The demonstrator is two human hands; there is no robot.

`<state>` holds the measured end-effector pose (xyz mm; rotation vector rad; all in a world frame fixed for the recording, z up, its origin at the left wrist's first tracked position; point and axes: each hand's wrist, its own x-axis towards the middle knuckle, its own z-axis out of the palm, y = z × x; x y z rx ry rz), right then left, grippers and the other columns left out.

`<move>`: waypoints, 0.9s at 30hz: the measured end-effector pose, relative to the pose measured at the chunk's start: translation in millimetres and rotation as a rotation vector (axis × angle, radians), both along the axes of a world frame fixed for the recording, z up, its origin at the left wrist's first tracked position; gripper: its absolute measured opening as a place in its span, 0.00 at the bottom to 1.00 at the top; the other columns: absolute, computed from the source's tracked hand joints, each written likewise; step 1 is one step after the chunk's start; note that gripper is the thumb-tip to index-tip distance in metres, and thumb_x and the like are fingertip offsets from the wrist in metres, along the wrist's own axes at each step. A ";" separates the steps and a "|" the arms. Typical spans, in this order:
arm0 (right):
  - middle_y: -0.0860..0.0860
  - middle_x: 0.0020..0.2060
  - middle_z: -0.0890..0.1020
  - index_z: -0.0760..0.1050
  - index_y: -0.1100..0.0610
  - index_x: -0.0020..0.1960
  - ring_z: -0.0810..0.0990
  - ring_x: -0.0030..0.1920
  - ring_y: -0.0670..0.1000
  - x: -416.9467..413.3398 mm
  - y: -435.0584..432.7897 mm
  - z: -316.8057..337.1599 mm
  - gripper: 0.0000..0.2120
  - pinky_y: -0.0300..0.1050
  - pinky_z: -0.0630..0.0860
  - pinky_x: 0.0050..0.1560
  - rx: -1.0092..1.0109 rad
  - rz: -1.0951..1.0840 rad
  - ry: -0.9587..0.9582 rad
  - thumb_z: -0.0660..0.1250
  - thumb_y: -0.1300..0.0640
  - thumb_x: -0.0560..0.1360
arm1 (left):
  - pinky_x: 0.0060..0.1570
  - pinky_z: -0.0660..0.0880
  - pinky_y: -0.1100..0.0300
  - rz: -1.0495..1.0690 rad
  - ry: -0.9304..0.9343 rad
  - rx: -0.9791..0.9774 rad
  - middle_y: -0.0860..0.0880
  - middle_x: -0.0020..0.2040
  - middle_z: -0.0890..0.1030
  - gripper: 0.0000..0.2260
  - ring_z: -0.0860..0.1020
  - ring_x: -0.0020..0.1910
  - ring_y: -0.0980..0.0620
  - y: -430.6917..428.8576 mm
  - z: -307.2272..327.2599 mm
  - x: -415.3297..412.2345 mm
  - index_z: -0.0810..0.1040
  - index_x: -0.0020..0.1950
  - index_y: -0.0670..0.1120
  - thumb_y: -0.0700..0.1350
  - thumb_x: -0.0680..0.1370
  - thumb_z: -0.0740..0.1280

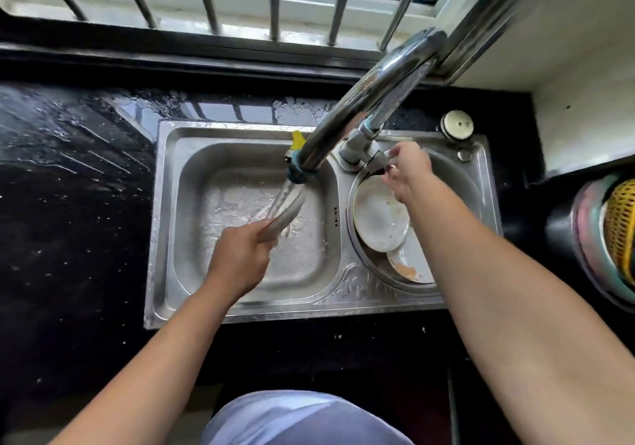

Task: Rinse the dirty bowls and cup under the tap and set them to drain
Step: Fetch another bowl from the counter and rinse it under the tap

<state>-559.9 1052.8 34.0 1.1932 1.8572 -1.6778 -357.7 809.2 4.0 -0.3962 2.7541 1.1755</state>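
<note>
Bare forearms reach over the black worktop as the left hand grips a clear cup under the running tap, the right hand pinching its handle above stained bowls in the right basin.

Wet black counter, steel sink.

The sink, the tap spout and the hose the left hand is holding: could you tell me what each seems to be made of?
Sink: brushed stainless steel, by its dull grey sheen. Tap spout: polished, likely chromed metal, mirror-bright. Hose in the left hand: probably clear flexible plastic, translucent and bent.
</note>
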 end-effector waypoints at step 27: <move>0.48 0.73 0.75 0.72 0.48 0.74 0.69 0.74 0.52 158.1 -62.2 39.5 0.28 0.42 0.64 0.70 0.313 0.816 0.298 0.56 0.65 0.76 | 0.34 0.85 0.61 0.809 -0.576 1.689 0.45 0.43 0.89 0.10 0.88 0.36 0.50 -17.0 -4.6 11.6 0.86 0.50 0.39 0.40 0.78 0.66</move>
